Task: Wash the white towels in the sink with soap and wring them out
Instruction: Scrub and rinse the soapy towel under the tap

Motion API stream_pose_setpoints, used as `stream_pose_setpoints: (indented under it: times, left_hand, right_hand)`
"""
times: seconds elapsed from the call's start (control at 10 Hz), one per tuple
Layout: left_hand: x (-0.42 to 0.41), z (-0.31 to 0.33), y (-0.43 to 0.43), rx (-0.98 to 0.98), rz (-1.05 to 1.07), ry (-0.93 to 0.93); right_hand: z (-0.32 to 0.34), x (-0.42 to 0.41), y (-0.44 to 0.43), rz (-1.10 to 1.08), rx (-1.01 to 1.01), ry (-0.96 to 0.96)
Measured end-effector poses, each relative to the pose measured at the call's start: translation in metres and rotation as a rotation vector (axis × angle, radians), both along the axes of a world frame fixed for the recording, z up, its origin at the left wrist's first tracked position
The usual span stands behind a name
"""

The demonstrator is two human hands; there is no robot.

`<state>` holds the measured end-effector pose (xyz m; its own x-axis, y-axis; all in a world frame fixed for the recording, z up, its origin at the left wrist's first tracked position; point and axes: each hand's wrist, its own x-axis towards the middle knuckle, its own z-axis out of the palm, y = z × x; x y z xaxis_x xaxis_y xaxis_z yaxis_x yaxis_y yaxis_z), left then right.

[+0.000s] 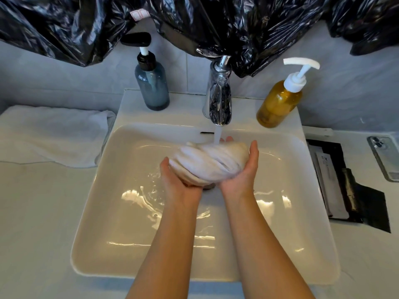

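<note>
You are mid-wash: your left hand (pixel 179 180) and right hand (pixel 244 171) both curl round one bunched towel (pixel 207 162) above the sink (pixel 129 212), under the running tap (pixel 218 98). Wringing seems not yet done, and a second towel (pixel 54 134) lies untouched (folded, on the counter at left). The bundle's long axis runs left to right, with its right end nearer the tap.

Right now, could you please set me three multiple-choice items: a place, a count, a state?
1. The folded towel lies A) on the counter left of the sink B) on a hook C) on the floor.
2. Pump bottles by the tap: A) one B) two C) four.
3. The tap is A) off B) running onto the bunched towel C) broken off.
1 A, beside the sink's left rim; 2 B, one blue, one amber; 3 B, water hits the towel that left hand and right hand hold.
</note>
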<state>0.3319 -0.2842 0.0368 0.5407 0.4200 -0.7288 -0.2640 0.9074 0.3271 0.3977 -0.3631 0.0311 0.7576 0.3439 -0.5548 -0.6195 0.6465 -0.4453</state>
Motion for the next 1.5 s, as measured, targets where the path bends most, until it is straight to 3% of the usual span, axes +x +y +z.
stream_pose_setpoints:
  times: [0.2,0.5,0.8,0.9,1.1,1.2,1.4,1.5]
  left_hand:
    - [0.011,-0.009,-0.008,-0.074,0.192,-0.126]
    - [0.032,-0.023,-0.017,-0.034,-0.036,-0.063]
    - [0.007,-0.008,-0.013,-0.054,0.100,0.093]
    - [0.002,-0.012,-0.001,-0.035,0.081,0.052]
    - [-0.010,-0.013,0.014,0.237,0.020,-0.234]
    - [-0.008,-0.019,0.015,0.357,-0.035,-0.242]
    - [-0.009,-0.017,0.008,0.185,-0.005,-0.129]
    - [-0.003,-0.021,0.012,0.085,-0.092,0.096]
  right_hand:
    - [-0.015,0.012,-0.015,-0.077,-0.097,0.136]
    - [-0.022,0.020,-0.042,-0.228,-0.122,0.160]
    - [-0.011,0.010,-0.029,0.020,-0.133,0.194]
    - [-0.007,0.005,-0.015,0.044,-0.086,0.135]
    - [0.001,-0.001,0.012,0.162,-0.132,-0.047]
    - [-0.009,-0.004,0.023,0.122,-0.221,-0.117]
    - [-0.021,0.002,0.009,0.205,-0.117,-0.291]
    - [-0.019,0.003,0.004,0.252,-0.044,-0.431]
